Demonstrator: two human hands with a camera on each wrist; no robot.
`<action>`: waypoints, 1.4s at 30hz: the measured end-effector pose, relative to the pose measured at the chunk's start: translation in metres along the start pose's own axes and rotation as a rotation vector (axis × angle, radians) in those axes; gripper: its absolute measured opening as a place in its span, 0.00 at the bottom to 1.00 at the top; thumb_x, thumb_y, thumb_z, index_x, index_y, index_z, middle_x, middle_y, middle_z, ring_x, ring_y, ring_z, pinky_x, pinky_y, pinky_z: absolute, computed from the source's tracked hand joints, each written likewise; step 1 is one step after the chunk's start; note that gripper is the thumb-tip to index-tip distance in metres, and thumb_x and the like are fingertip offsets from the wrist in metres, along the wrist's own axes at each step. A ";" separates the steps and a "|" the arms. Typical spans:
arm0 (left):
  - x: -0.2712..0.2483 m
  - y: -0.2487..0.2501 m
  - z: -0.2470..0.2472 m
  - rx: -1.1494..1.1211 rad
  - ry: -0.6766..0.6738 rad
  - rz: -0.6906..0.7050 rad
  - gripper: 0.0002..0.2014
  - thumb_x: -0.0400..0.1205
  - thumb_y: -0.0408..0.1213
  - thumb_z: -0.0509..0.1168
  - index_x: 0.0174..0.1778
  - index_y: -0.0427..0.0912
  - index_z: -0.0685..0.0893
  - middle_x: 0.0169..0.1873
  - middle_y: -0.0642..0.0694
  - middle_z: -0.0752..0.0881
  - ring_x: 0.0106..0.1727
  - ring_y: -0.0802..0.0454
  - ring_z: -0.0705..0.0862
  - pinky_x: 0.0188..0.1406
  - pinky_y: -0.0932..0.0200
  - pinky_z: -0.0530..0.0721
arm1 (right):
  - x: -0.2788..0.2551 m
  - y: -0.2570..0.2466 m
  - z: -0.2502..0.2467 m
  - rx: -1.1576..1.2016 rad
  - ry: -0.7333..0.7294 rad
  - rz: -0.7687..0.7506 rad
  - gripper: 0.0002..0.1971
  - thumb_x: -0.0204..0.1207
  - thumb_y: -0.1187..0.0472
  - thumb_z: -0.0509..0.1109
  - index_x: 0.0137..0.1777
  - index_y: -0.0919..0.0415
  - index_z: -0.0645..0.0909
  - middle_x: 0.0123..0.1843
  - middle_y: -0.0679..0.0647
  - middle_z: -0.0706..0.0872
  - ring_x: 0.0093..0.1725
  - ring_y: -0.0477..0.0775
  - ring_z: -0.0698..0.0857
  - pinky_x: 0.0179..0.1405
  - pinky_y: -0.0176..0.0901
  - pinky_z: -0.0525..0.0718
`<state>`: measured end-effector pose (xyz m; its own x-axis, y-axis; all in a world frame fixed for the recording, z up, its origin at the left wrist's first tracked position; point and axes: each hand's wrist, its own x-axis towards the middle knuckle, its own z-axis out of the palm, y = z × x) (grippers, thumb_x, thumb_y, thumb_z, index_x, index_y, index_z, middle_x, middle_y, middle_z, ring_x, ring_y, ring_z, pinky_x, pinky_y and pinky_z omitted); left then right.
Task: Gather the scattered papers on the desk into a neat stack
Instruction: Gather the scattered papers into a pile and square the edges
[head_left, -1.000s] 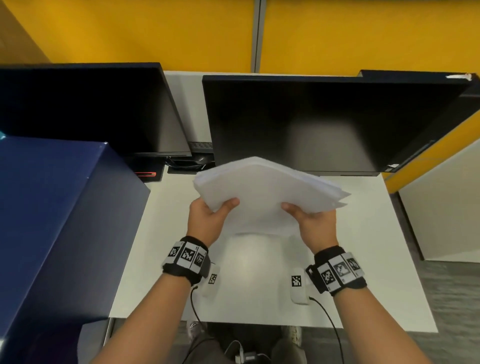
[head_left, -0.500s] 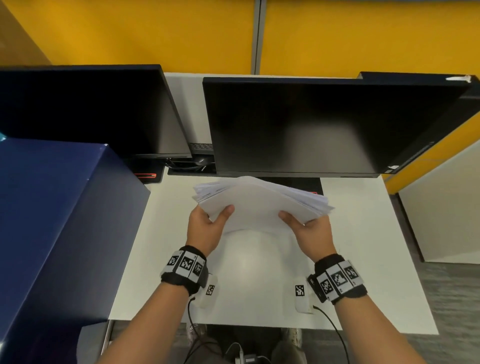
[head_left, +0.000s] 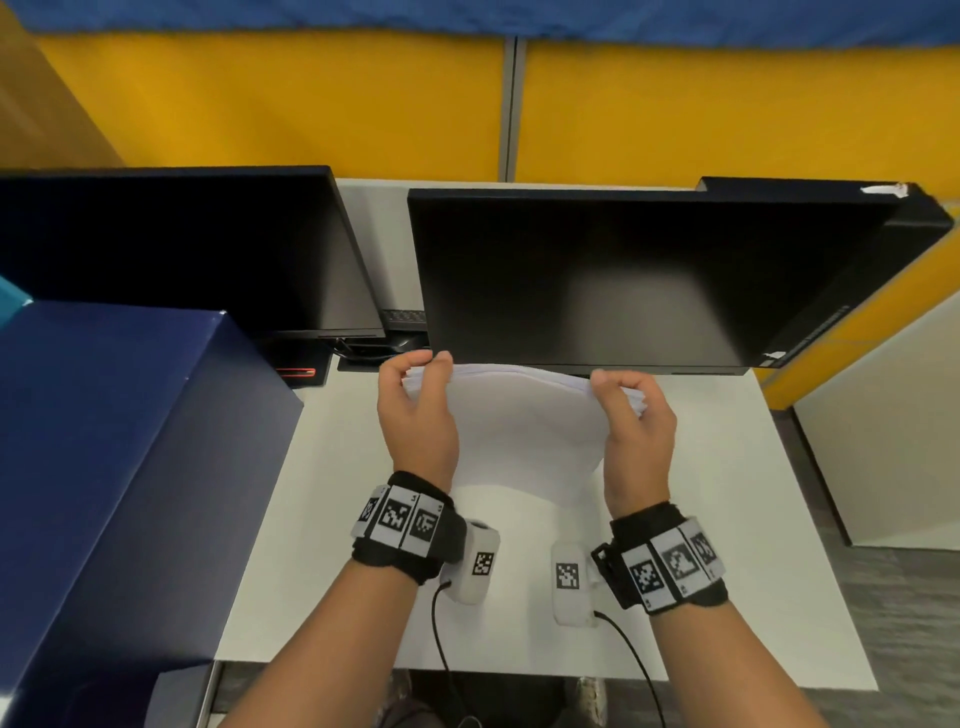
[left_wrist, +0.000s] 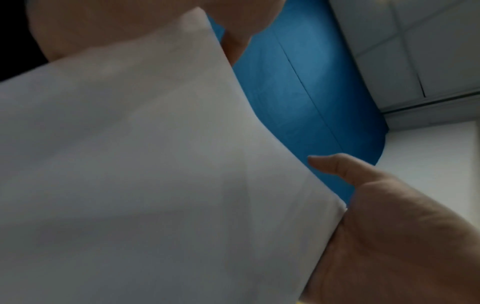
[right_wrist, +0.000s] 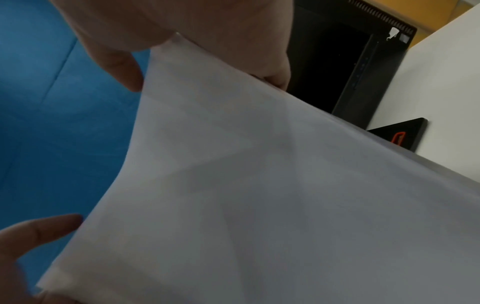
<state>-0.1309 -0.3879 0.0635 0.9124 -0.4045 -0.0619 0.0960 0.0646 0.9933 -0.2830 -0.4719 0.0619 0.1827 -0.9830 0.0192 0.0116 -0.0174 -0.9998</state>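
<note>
Now stood upright on the tabletop (head_left: 727, 519), papers (head_left: 524, 421) gripped by left hand (head_left: 415, 415) and right hand (head_left: 636, 421), likely ready for squaring.

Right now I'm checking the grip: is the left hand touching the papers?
Touching. In the head view the left hand curls its fingers over the top left corner of the papers; the left wrist view shows the palm against their edge.

Head overhead; wrist views close underneath.

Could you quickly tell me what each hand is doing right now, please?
Left hand: grips the left edge of the papers.
Right hand: grips their right edge.
</note>
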 end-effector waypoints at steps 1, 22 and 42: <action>0.001 0.000 0.000 0.018 -0.015 0.022 0.04 0.81 0.47 0.70 0.47 0.57 0.80 0.48 0.52 0.86 0.50 0.50 0.86 0.48 0.48 0.89 | 0.000 0.000 0.000 0.012 -0.006 -0.008 0.06 0.77 0.56 0.73 0.48 0.58 0.83 0.43 0.49 0.85 0.42 0.48 0.84 0.37 0.39 0.84; 0.021 -0.064 -0.044 0.249 -0.392 -0.031 0.31 0.61 0.33 0.87 0.60 0.45 0.87 0.51 0.55 0.91 0.53 0.64 0.90 0.50 0.69 0.88 | 0.008 0.047 -0.030 -0.204 -0.346 0.041 0.24 0.64 0.66 0.85 0.52 0.40 0.83 0.51 0.39 0.90 0.50 0.31 0.88 0.53 0.32 0.87; 0.012 -0.043 -0.037 0.222 -0.339 0.064 0.14 0.78 0.33 0.75 0.51 0.57 0.84 0.47 0.62 0.88 0.47 0.76 0.87 0.42 0.79 0.81 | 0.006 0.036 -0.030 -0.154 -0.274 -0.077 0.17 0.72 0.69 0.78 0.49 0.43 0.85 0.41 0.24 0.90 0.46 0.27 0.88 0.49 0.25 0.85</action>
<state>-0.1092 -0.3621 0.0167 0.7273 -0.6863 -0.0008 -0.0785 -0.0844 0.9933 -0.3105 -0.4836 0.0254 0.4454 -0.8921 0.0757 -0.1091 -0.1380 -0.9844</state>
